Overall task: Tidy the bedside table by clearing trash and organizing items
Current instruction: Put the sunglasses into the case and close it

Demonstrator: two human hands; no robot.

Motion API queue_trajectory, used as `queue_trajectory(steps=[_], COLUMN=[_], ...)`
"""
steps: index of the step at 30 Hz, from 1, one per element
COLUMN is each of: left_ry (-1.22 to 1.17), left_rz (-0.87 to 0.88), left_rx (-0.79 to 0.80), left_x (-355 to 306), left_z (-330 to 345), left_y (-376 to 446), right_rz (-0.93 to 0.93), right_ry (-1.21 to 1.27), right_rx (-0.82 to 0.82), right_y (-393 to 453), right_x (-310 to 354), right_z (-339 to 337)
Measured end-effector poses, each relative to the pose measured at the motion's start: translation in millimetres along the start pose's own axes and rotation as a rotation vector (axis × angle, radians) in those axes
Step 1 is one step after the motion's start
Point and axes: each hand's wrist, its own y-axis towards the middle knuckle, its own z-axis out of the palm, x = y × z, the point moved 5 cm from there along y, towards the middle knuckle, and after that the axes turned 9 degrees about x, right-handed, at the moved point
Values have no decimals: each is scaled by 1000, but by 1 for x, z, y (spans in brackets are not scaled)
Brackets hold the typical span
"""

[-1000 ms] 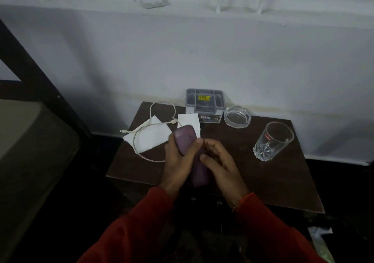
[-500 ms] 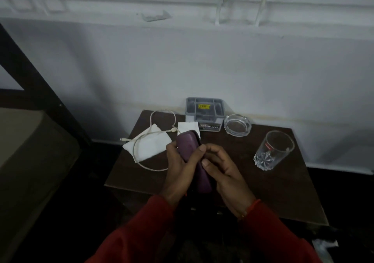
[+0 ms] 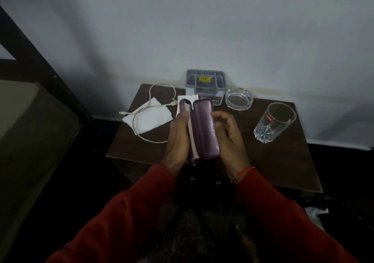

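Observation:
A purple case (image 3: 204, 130) is held over the dark wooden bedside table (image 3: 279, 161), opened like a book into two halves. My left hand (image 3: 179, 139) grips its left half, thumb on the edge. My right hand (image 3: 229, 135) holds the right half, fingertips on its top. A white paper (image 3: 184, 98) lies behind the case. On the table's left lies a white tissue (image 3: 153, 119) with a white charging cable (image 3: 145, 108) looped over it.
A grey compartment organiser (image 3: 205, 80) stands at the table's back edge against the wall. A glass ashtray (image 3: 238, 98) sits to its right, and a clear drinking glass (image 3: 273, 123) stands further right. A bed frame (image 3: 40, 64) is at the left.
The purple case was shut in both hands; it now hangs open in two halves. The camera has tilted down, closer to the table.

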Motion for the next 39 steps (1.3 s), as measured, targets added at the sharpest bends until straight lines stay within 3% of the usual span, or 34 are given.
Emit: queue_trajectory(steps=[4,9,12,14,20,28,30,33,36,39], left_ry=[-83,-109,-242,-352,-574,-624,-633,-614,-552,-467], left_rz=[-38,-16,-65,-88,-54,-23,-1,61,121,67], left_rx=[6,44,47,32,-30,-10,-20,-87,-159,-190], left_x=[6,4,7,5,1,-1,-3,-7,-5,3], left_z=[-3,-3,-1,-2,-17,-23,-25,-32,-40,-42], left_y=[4,6,3,2,9,12,13,14,16,19], right_rz=[47,84,81,98,352,307,329,342,227,72], right_ry=[85,175,139,141,134,239,187,167,172,197], right_rx=[-128,-150,-145,-86,298,398,371,197,-38,-165], right_y=[3,6,9,9,-4,-3,-1,6,14,13], right_x=[-7,-11,-12,-15,-24,-30,-34,-37,-28,-9], right_z=[-12,-14,-13,-6,20,15,9,-9,-31,-38])
